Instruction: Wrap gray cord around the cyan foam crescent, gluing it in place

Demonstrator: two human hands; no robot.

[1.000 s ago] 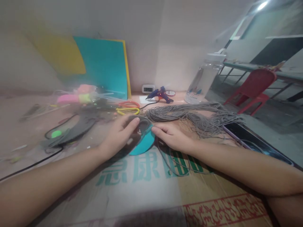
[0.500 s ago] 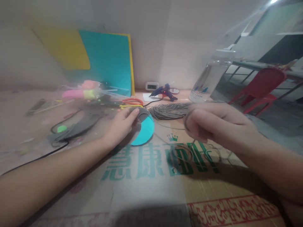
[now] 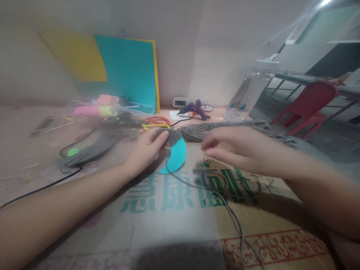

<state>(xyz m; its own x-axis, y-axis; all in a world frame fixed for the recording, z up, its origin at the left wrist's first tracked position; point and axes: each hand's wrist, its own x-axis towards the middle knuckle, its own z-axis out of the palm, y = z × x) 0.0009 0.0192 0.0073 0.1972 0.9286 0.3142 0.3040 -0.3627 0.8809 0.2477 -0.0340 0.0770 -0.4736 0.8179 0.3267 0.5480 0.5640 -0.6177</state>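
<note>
My left hand (image 3: 150, 148) pinches a round turquoise disc (image 3: 177, 155) between thumb and fingers. Grey cord (image 3: 172, 138) covers the disc's upper part in close rows, and the hand hides its left side. From the disc a loose grey strand (image 3: 191, 183) runs down over the cardboard to the near edge. Off to the right, my right hand (image 3: 233, 150) hovers, slightly blurred, its fingers curved and the thumb a little apart; no cord shows in it. Behind that hand lies a bundle of grey cord (image 3: 194, 132).
Printed cardboard (image 3: 174, 232) covers the tabletop. At the back stand a purple glue gun (image 3: 197, 109), a small white digital clock (image 3: 180, 101) and a clear bottle (image 3: 247, 93). Orange-handled scissors (image 3: 157, 120), turquoise sheets (image 3: 129, 71) and a dark cord-covered piece (image 3: 95, 148) are left.
My right hand has gone from a closed grip to a looser shape and shifted slightly left. The strand now hangs slack from the disc toward the near edge. The disc has turned slightly.
</note>
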